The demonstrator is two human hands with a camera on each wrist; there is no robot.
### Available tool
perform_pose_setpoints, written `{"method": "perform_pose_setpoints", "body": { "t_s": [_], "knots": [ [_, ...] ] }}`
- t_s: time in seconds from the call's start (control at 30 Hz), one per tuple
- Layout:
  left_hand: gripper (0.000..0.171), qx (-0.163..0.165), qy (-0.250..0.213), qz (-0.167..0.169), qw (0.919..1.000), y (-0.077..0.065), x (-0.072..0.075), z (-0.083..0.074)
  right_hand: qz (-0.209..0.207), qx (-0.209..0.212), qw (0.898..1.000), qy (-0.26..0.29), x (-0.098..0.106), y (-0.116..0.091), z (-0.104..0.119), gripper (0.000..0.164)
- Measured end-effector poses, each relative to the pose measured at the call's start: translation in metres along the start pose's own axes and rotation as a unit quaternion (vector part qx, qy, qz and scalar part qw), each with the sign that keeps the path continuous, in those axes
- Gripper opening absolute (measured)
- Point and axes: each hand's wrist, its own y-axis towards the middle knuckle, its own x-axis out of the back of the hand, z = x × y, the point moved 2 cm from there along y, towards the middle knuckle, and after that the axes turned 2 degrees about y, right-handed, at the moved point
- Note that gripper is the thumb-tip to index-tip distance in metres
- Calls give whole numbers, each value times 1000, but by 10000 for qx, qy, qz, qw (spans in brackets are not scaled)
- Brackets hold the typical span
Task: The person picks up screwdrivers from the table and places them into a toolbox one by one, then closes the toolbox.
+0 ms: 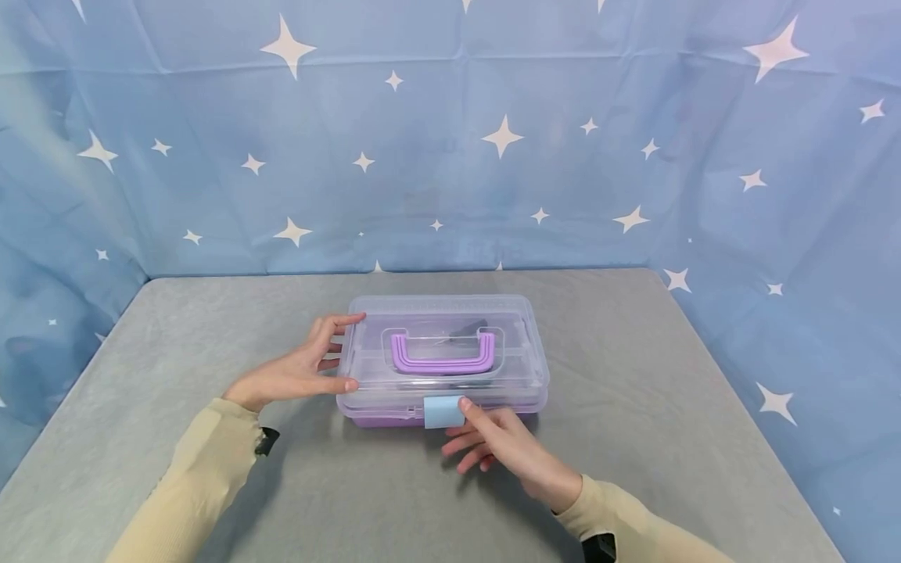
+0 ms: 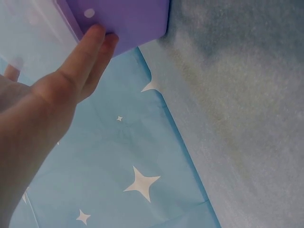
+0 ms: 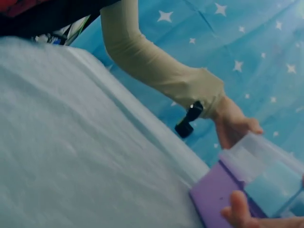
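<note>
A storage box with a clear lid and a purple base lies on the grey table. Its purple handle is folded flat on the lid, and a light blue latch sits at the front. My left hand spreads along the box's left end, thumb on the front corner and extended fingers on the side. My right hand is at the front, thumb tip on the latch's right edge, its other fingers loosely extended below. Inside the box, a dark shape shows dimly through the lid.
The grey cloth-covered table extends around the box. A blue curtain with white stars hangs behind it and at both sides. Black wrist straps show at the sleeves.
</note>
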Motion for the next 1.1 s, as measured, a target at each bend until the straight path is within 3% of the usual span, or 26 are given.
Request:
{"method": "perform_pose_setpoints", "body": {
  "t_s": [0.37,0.7,1.1],
  "knots": [
    [80,-26,15,-8,10000,0,0,0,-559,-95,9982,183,-7,3,-17,69],
    [81,-1,43,-44,10000,-1,0,-1,-544,-258,9980,185,-7,7,-21,70],
    [79,43,46,-26,10000,0,0,-2,-307,-404,9962,703,-6,7,-20,61]
  ]
}}
